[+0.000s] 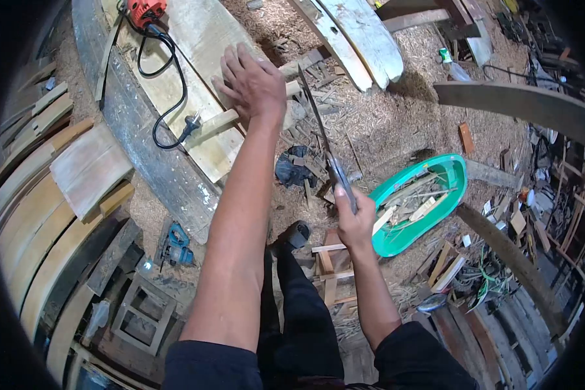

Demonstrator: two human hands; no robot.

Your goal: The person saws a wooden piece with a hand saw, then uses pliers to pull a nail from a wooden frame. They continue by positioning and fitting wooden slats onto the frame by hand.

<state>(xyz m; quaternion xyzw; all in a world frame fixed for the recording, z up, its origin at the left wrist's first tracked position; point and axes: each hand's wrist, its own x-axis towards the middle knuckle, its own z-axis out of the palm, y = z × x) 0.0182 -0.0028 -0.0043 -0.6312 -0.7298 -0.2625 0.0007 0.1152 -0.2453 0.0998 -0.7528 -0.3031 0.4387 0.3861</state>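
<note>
My left hand point(253, 88) lies with fingers spread on a long pale plank point(205, 32), its wrist over a narrow wood strip point(216, 125) that crosses the plank. The strip sticks out past the plank's right side. My right hand point(355, 221) is wrapped around the handle of a handsaw point(320, 123). The saw points up and away from me, its thin dark blade seen nearly edge-on just beyond the strip's right end. A black cord with a plug point(190, 125) rests on the plank, left of my left hand.
A red power tool point(146, 12) sits at the plank's far end. To the right stands a green tub point(458, 175) of wood scraps. A blue power tool point(176, 246) is on the floor at left. Shavings cover the floor, and a curved plank point(520, 104) juts in from the right.
</note>
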